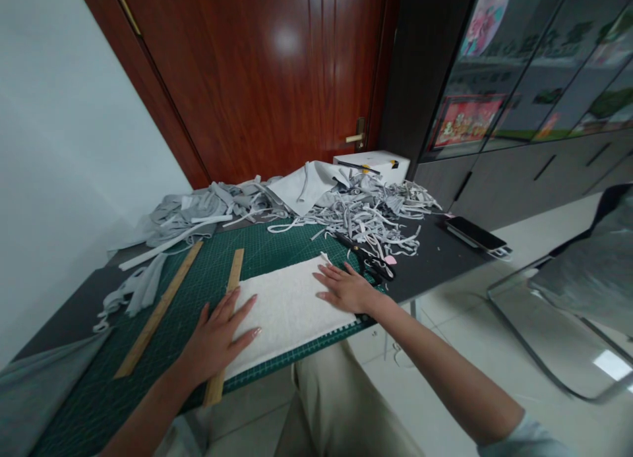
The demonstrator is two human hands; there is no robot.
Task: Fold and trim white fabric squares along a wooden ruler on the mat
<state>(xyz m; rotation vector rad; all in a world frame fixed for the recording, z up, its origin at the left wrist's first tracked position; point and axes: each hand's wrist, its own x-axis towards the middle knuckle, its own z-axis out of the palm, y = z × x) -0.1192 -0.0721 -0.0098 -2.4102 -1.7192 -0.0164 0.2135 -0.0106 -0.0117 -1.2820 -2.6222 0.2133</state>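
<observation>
A white rectangular piece of fabric [289, 305] lies flat on the green cutting mat [267, 249] near the table's front edge. My left hand [222, 332] rests with fingers spread over the fabric's left end and across a wooden ruler [236, 267], whose middle it covers. On the fabric's right end my right hand [349, 289] lies flat, fingers outstretched. Black scissors [368, 259] are just beyond my right hand, partly among the scraps. Farther left, a second wooden ruler [161, 308] lies slanted on the mat.
Grey and white fabric strips [366, 210] are heaped along the back, beside a white box [390, 163]. More grey cloth [192, 210] lies at back left. A phone [472, 233] sits at the right table edge. A chair [568, 312] stands to the right.
</observation>
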